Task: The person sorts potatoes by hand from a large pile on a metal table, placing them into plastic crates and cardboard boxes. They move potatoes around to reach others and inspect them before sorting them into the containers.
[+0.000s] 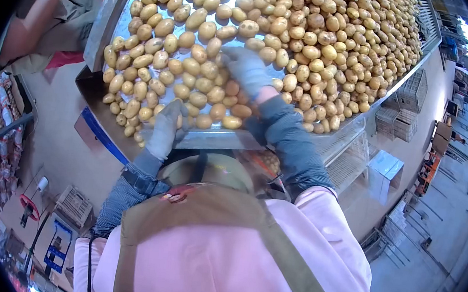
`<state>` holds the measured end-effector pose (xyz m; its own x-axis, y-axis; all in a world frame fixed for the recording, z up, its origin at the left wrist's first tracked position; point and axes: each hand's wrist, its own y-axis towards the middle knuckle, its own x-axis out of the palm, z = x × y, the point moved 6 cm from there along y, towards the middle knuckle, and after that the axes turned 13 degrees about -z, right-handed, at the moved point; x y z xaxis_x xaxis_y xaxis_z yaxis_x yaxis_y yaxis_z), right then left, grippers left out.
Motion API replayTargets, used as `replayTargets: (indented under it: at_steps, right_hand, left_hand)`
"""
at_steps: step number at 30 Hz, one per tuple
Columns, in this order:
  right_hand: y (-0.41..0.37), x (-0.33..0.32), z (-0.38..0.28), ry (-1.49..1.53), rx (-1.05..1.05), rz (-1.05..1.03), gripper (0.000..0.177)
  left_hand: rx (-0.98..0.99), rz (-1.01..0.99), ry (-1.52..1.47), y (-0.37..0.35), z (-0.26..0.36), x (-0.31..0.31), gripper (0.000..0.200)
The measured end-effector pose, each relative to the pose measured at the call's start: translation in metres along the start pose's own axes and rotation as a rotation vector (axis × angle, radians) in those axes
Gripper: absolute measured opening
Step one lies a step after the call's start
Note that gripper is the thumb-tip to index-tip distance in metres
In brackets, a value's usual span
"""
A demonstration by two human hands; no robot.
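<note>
Right at the near edge of the metal table, toward its left side, my left hand sits in a grey glove, fingers pointing up among the potatoes; a potato shows just beside the fingertips, but I cannot tell whether I have hold of it or merely touch it. My right hand, gloved in grey too, reaches farther over the table with its back uppermost and its fingers pointing left, low over the potatoes around it. Those fingers are blurred and their undersides hidden, so I cannot say whether that grip is closed on anything. The potatoes lie all across the table: crowded tightly together on the far right, more loosely on the left, where shiny metal shows between them and a bright glare sits near the far side. Blue-grey sleeves cover both my forearms, and below them I see my pink top and the brown apron over it. Off to the left, well apart from my hands, another person's bare arm shows. Filled sacks stand beyond a walkway on that side, while pale crates are stacked to the right, near a white box on the floor.
</note>
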<state>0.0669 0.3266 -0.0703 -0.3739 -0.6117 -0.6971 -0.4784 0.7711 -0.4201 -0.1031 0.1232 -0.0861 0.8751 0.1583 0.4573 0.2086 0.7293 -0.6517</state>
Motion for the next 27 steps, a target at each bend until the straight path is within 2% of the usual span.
replayTargets:
  at_steps: [1,2,3,4,5,7,9,10,13,14,15,17,18,19,20,21,23,24,25,26,27]
  right_hand:
    - [-0.008,-0.018,0.001,-0.102,0.074,0.015,0.031]
    - [-0.026,-0.043,0.013,0.045,-0.063,0.230,0.033]
    - [-0.030,-0.068,0.031,-0.141,0.087,0.290,0.031]
    - [-0.046,-0.087,0.049,-0.303,0.066,0.421,0.028]
    - [-0.046,-0.101,0.055,-0.386,0.307,0.298,0.028]
    - [-0.026,-0.088,0.100,-0.402,0.342,0.300,0.029]
    - [-0.005,-0.079,0.097,-0.518,0.422,0.266,0.029]
    - [-0.001,-0.077,0.102,-0.474,0.455,0.226,0.035]
    - [-0.005,-0.071,0.094,-0.488,0.410,0.424,0.039]
    - [-0.001,-0.068,0.102,-0.398,0.427,0.414,0.040]
    - [-0.005,-0.063,0.096,-0.231,0.224,0.512,0.039]
    - [0.001,-0.049,0.088,-0.080,0.179,0.211,0.040]
    - [-0.007,-0.036,0.080,-0.087,0.128,0.160,0.038]
    - [-0.014,-0.031,0.066,-0.102,0.012,0.178,0.038]
    - [-0.020,-0.038,0.061,0.044,-0.049,0.270,0.039]
    - [-0.024,-0.050,0.049,0.189,-0.106,0.359,0.040]
    - [-0.013,-0.083,0.036,0.346,0.000,0.541,0.041]
    - [0.012,-0.086,0.046,0.247,-0.071,0.577,0.038]
    - [0.025,-0.085,0.016,0.048,0.087,0.495,0.040]
    - [0.046,-0.074,0.008,-0.068,0.052,0.422,0.038]
    - [0.068,-0.065,-0.003,-0.182,0.010,0.353,0.037]
  left_hand:
    - [0.002,0.045,-0.058,-0.003,-0.002,-0.005,0.031]
    - [0.031,0.032,-0.041,-0.005,-0.001,-0.010,0.033]
    - [0.021,0.056,-0.029,-0.009,-0.002,-0.016,0.033]
    - [0.013,0.081,-0.019,-0.015,-0.004,-0.021,0.033]
    - [0.012,0.109,-0.010,-0.020,-0.005,-0.028,0.034]
    - [0.071,0.151,-0.003,-0.014,-0.028,-0.041,0.033]
    - [0.080,0.138,0.123,-0.015,-0.021,-0.037,0.033]
    - [0.121,0.133,0.113,-0.013,-0.017,-0.032,0.029]
    - [0.282,0.165,0.411,-0.007,0.011,-0.014,0.024]
    - [0.369,0.178,0.457,-0.003,0.014,-0.009,0.025]
    - [0.488,0.205,0.644,-0.002,0.021,-0.007,0.024]
    - [0.098,0.092,0.462,-0.007,0.005,-0.013,0.022]
    - [0.083,0.149,0.445,-0.010,-0.001,-0.021,0.015]
    - [0.140,0.165,0.541,-0.013,-0.006,-0.035,0.014]
    - [0.202,0.170,0.635,-0.013,-0.015,-0.052,0.013]
    - [0.230,0.186,0.601,-0.016,-0.017,-0.061,0.013]
    - [0.288,0.217,0.534,-0.020,-0.023,-0.080,0.012]
    - [0.214,0.224,0.446,-0.028,-0.010,-0.075,0.012]
    - [0.138,0.230,0.357,-0.033,-0.004,-0.069,0.012]
    - [0.025,0.215,0.117,-0.030,-0.013,-0.066,0.021]
    - [0.097,0.229,0.245,-0.026,-0.005,-0.062,0.024]
